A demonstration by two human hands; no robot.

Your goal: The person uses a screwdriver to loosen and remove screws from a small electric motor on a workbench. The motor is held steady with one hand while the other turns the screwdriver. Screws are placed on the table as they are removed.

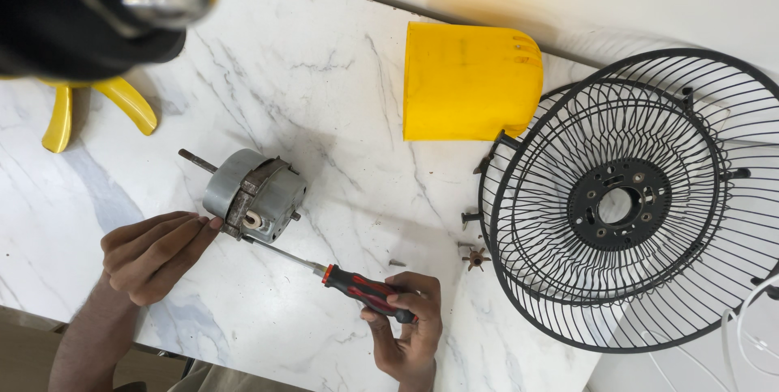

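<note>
Lying right: black wire fan guard (633, 205); far: yellow plastic cover (471, 81). Steadying grey metal motor (253, 195) mid-bench (341, 75), shaft pointing far-left, left hand (150, 252) fingertips touching. Right hand (410, 323) grip pinching red-black screwdriver (345, 278), tip pointing far-left into motor.

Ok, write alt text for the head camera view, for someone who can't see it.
A right hand drives a red-and-black screwdriver into a grey fan motor, steadied by the left hand, on a white marble table. A yellow cover and black fan grilles lie nearby.

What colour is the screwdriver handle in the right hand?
Red and black, on the screwdriver held by the right hand; head view.
</note>
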